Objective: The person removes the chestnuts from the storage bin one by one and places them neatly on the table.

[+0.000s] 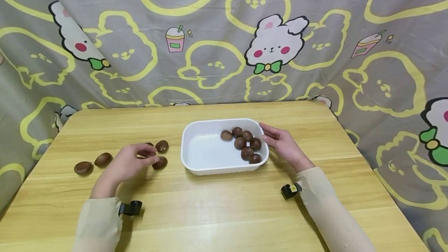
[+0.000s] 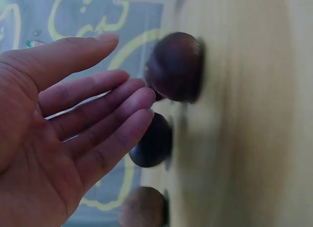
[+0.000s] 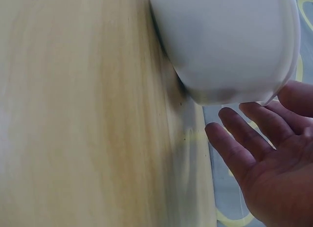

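My left hand (image 1: 126,163) hovers over the left of the table, beside a few brown chestnuts. One chestnut (image 1: 160,163) lies by its fingertips, another chestnut (image 1: 162,146) just behind, and a third is partly hidden by the fingers. In the left wrist view the fingers are extended with nothing between them and the thumb, close to a dark chestnut (image 2: 176,67). My right hand (image 1: 287,146) touches the right end of a white plastic tray (image 1: 224,171), its thumb at the rim and its fingers loosely extended along the outside. Several chestnuts (image 1: 247,153) sit in the tray's right half.
Two more chestnuts, one outer chestnut (image 1: 83,168) and one inner chestnut (image 1: 104,160), lie left of my left hand. The wooden table (image 1: 217,213) ends at a patterned curtain (image 1: 217,22) at the back and sides.
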